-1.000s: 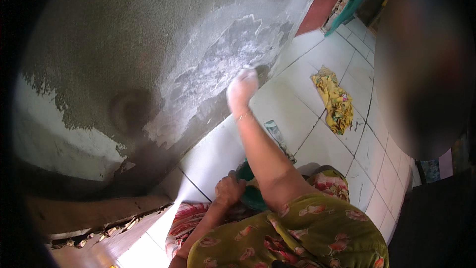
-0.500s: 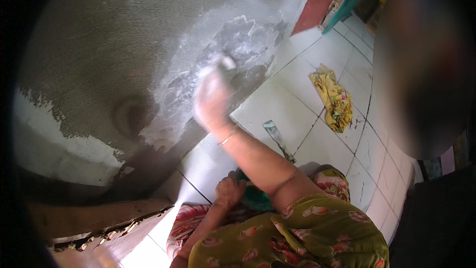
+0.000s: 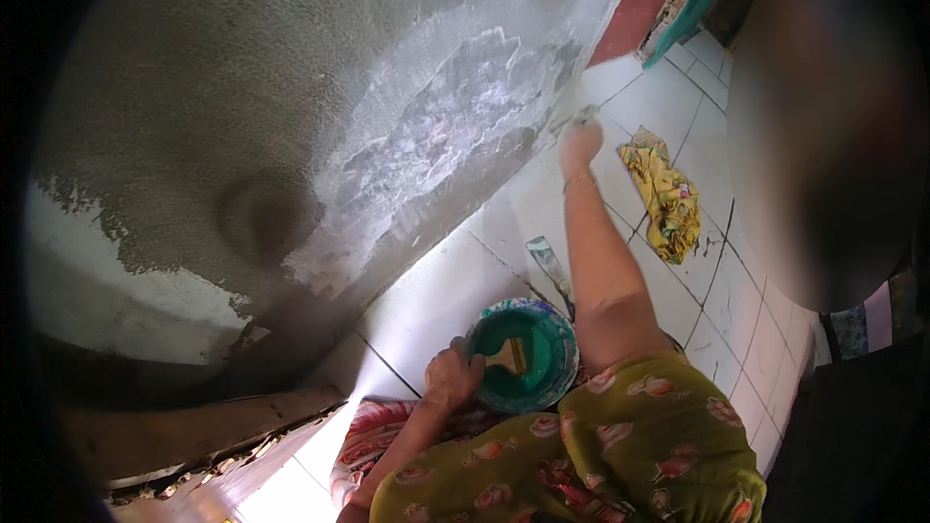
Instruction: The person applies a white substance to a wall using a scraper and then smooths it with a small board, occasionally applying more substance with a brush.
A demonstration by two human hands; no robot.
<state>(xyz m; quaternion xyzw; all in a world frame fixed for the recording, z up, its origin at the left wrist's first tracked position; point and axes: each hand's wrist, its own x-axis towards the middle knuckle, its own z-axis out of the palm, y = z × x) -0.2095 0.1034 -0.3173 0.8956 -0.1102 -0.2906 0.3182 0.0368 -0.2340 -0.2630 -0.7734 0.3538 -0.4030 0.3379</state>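
Note:
My left hand is closed at the left rim of a green paint bucket. A flat paintbrush lies inside over the green liquid, and its handle runs into my fingers. My right arm reaches out to the floor beside the wall's base. There my right hand is closed around a small greyish thing, too blurred to name. A patch of the grey wall looks rough and chalky, with pale jagged edges. Between the bucket and the wall lies a flat-bladed scraper, partly behind my right forearm.
A crumpled yellow cloth lies on the white floor tiles, right of my right hand. A wooden board runs along the lower left. Farther back are a red wall end and a teal edge.
My right hand has left the wall patch and moved right and down to the floor, uncovering the bucket and paintbrush. My left hand has stayed nearly in place.

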